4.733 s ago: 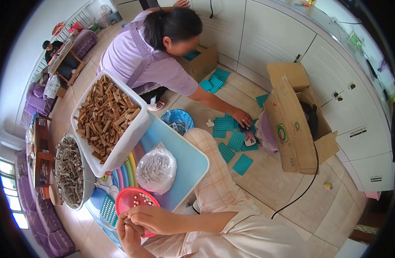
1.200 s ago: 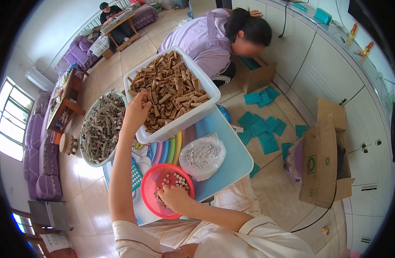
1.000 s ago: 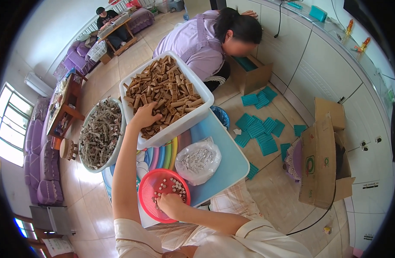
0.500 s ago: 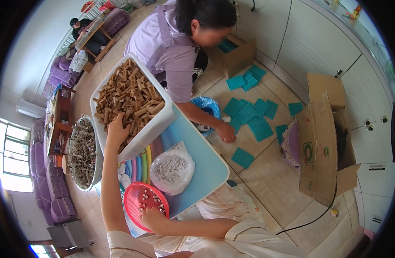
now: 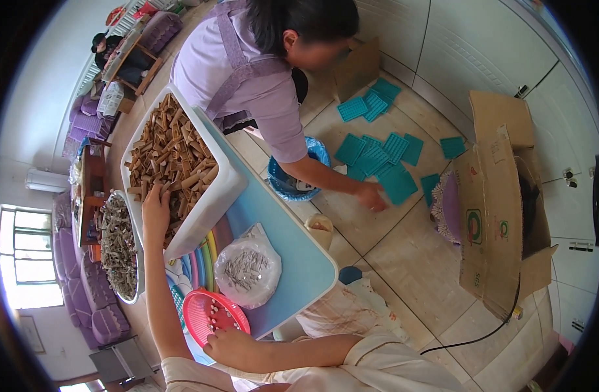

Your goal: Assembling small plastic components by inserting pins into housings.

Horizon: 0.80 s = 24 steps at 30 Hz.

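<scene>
My left hand [image 5: 156, 212] reaches into the white plastic bin [image 5: 204, 212], its bent fingers drawn together among short brown tube-like pieces [image 5: 172, 140]. Whether a piece sits between the fingertips is hidden. Low down, my right hand [image 5: 231, 346] is at the near rim of a red plastic basket [image 5: 193, 312], fingers curled over its inside. Small whitish and dark bits [image 5: 214, 321] lie in the basket beside the fingertips; what they pinch is too small to make out. Just right of the basket, a clear plastic bag [image 5: 247, 268] of small grey-white slivers rests on the blue table [image 5: 296, 268].
Left of the bin stands a tub [image 5: 118, 245] of grey-brown pieces. A co-worker [image 5: 260, 85] crouches across the table, one hand [image 5: 371, 196] near teal ribbed trays [image 5: 398, 186] on the floor. A blue-lined bucket [image 5: 289, 186] and an open cardboard box [image 5: 492, 228] stand there too.
My left hand's fingers have drawn closer together in the brown pieces. The right hand stays at the basket. The co-worker's hand has moved right toward the trays. The view has shifted slightly.
</scene>
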Each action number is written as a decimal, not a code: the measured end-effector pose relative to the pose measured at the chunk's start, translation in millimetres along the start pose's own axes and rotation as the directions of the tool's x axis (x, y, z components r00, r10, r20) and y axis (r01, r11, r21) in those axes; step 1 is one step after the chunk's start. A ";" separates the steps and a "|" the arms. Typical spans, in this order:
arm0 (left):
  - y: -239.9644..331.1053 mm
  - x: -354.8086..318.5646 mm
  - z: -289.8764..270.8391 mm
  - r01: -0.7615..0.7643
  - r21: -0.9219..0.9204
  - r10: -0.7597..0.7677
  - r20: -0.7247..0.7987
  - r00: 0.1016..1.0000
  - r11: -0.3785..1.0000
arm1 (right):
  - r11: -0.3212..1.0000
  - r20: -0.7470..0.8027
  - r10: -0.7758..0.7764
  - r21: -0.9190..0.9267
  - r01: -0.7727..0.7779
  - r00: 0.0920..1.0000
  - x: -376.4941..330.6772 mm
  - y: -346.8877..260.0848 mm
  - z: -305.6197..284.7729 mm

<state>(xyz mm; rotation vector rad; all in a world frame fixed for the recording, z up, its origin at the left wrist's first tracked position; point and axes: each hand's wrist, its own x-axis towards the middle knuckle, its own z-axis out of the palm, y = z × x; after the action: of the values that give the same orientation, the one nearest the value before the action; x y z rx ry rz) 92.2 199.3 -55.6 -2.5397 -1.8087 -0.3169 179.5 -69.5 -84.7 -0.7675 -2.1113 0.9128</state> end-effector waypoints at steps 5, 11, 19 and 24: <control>9.4 -2.2 -4.7 0.192 0.114 -0.176 -0.141 0.974 0.975 | 0.992 0.137 0.114 -0.078 -0.104 0.984 4.4 3.1 7.4; -2.2 -4.1 -7.8 0.113 0.006 -0.109 -0.216 0.970 0.994 | 0.921 0.245 0.300 -0.326 -0.213 0.922 24.7 3.5 45.4; -19.4 -47.1 -53.0 -0.011 -0.537 -0.192 -0.320 0.928 0.843 | 0.887 0.203 0.361 -0.377 -0.267 0.910 34.7 8.2 84.9; -0.2 -114.3 -66.2 0.233 -0.972 -0.235 0.227 0.945 -0.001 | 0.918 0.388 0.225 -0.392 -0.060 0.894 35.3 19.0 91.6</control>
<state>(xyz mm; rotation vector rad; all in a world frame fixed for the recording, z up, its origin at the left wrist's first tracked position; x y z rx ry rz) 45.6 84.4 -10.0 -2.5468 -2.5080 -2.4920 92.1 -66.4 -133.0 -0.9989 -2.6977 0.8218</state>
